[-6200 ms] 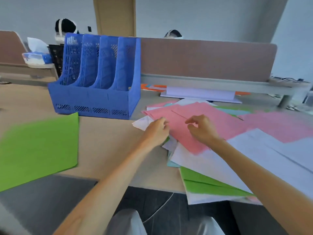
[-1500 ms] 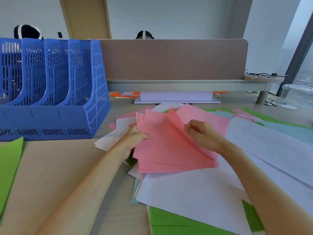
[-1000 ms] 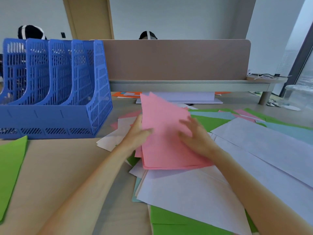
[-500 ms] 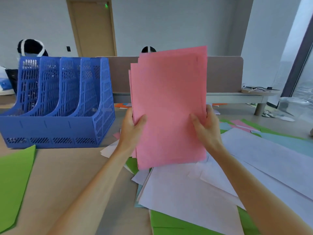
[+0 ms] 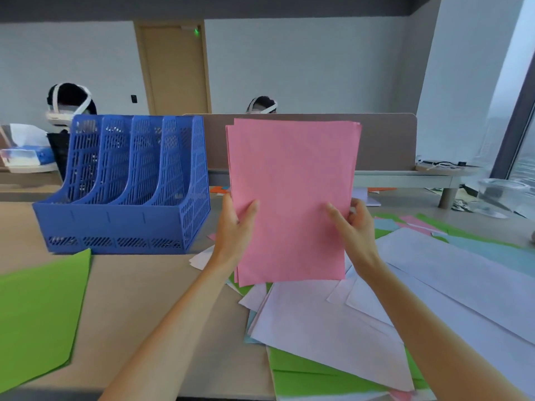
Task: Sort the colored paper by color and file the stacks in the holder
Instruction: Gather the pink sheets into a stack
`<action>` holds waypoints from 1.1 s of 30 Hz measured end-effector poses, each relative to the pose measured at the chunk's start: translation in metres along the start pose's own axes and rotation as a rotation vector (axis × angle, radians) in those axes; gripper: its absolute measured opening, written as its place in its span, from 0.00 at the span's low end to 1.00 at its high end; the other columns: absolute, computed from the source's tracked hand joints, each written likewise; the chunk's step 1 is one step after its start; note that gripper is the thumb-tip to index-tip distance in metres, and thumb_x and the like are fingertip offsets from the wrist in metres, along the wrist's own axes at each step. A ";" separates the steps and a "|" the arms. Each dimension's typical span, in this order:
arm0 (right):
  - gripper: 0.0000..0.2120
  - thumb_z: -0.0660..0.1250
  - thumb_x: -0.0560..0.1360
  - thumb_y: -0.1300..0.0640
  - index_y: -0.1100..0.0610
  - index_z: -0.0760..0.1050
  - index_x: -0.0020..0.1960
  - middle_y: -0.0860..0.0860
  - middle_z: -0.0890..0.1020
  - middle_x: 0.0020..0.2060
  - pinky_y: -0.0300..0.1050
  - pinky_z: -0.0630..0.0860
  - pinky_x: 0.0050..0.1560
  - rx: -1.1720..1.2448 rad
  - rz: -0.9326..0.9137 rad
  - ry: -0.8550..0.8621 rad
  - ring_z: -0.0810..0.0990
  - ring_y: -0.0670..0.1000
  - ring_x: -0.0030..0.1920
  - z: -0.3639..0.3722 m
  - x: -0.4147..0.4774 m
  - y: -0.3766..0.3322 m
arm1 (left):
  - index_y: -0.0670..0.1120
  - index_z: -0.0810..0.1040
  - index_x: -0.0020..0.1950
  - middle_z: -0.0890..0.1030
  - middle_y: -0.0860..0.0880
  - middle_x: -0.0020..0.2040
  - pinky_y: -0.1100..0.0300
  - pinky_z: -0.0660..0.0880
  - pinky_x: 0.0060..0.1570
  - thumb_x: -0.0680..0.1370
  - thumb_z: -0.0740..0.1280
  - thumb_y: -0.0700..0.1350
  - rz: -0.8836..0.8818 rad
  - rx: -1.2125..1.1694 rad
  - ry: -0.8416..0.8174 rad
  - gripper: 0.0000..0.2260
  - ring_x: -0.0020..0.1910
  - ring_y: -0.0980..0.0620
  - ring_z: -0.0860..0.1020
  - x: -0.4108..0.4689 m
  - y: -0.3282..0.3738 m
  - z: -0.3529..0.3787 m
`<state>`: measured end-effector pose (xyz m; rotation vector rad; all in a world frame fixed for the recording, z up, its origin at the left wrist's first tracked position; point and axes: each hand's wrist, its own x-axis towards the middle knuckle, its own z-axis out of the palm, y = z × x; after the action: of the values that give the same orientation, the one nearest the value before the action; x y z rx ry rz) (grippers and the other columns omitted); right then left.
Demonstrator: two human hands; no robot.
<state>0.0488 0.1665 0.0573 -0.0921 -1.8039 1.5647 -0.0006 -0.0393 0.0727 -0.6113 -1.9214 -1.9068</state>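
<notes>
A stack of pink paper (image 5: 292,180) stands upright in front of me, its bottom edge just above the loose sheets on the desk. My left hand (image 5: 234,227) grips its left edge and my right hand (image 5: 351,227) grips its right edge. The blue plastic file holder (image 5: 124,224) with several empty slots stands on the desk to the left of the stack. A green stack (image 5: 37,311) lies flat at the near left. A mixed pile of white (image 5: 333,322), green (image 5: 318,374) and light blue (image 5: 492,250) sheets covers the desk at the right.
A brown desk divider (image 5: 385,143) with a grey shelf runs along the back. Two other people's heads show behind it and behind the holder. A clear plastic container (image 5: 503,195) sits at the far right, a tissue box (image 5: 21,154) at the far left.
The pink sheets were gathered flat on the pile, then lifted upright between both hands. In the last half second the stack squared up and my view tilted upward.
</notes>
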 end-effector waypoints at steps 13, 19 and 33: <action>0.03 0.63 0.78 0.59 0.54 0.70 0.46 0.48 0.73 0.36 0.41 0.66 0.37 -0.127 0.072 0.046 0.69 0.49 0.38 0.012 -0.018 0.028 | 0.50 0.68 0.57 0.76 0.56 0.54 0.61 0.68 0.53 0.82 0.57 0.45 -0.200 0.069 -0.026 0.04 0.52 0.60 0.74 -0.028 -0.033 -0.004; 0.05 0.60 0.76 0.61 0.52 0.70 0.44 0.48 0.72 0.35 0.45 0.66 0.38 -0.153 0.014 -0.003 0.68 0.48 0.36 0.044 -0.021 -0.001 | 0.44 0.67 0.59 0.73 0.51 0.45 0.68 0.68 0.37 0.82 0.54 0.39 -0.145 0.160 0.107 0.07 0.38 0.55 0.70 -0.025 -0.013 -0.038; 0.08 0.59 0.76 0.60 0.58 0.74 0.53 0.55 0.81 0.50 0.52 0.77 0.51 -0.317 0.197 -0.555 0.80 0.57 0.50 0.179 -0.106 -0.014 | 0.44 0.62 0.64 0.76 0.44 0.53 0.49 0.75 0.47 0.77 0.56 0.37 -0.343 0.758 0.198 0.16 0.49 0.42 0.76 -0.082 -0.010 -0.217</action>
<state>0.0316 -0.0385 0.0219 0.0211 -2.5392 1.5195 0.0532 -0.2599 0.0249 0.1346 -2.4800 -1.1623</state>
